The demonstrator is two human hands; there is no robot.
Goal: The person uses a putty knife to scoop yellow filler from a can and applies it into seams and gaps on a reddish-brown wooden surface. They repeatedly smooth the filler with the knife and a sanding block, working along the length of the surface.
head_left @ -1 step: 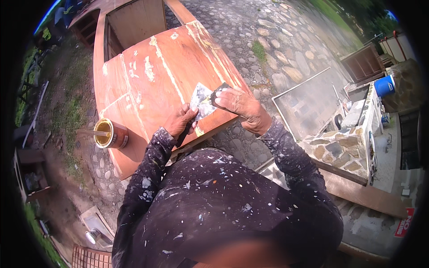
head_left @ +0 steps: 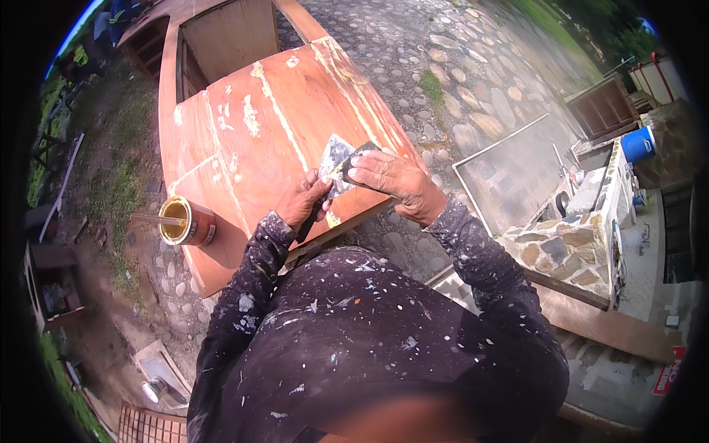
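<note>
My left hand point(head_left: 301, 199) is closed round the dark handle of a putty knife point(head_left: 336, 153), whose wide blade is smeared with white and grey filler. In my right hand point(head_left: 399, 183) I pinch a thin dark flat scraper point(head_left: 359, 156) with pale smears; its edge lies against or just over the knife's blade, and I cannot tell which. Both are held above the near right edge of a reddish wooden panel point(head_left: 221, 192), streaked with cream filler along its seams. An open can point(head_left: 201, 225) of yellowish filler, with a flat stick point(head_left: 156, 219) across its mouth, stands on the panel's left.
Beyond the panel is a wooden frame opening point(head_left: 229, 44). Cobbled ground point(head_left: 391, 74) surrounds the work. To the right are a stone-faced counter point(head_left: 565, 251), a blue bucket point(head_left: 636, 144) and a long board point(head_left: 613, 325). A small wooden box point(head_left: 55, 284) sits far left.
My right hand and the dark scraper have shifted slightly left and down, lapping further over the putty knife's blade. The whole view has moved a little.
</note>
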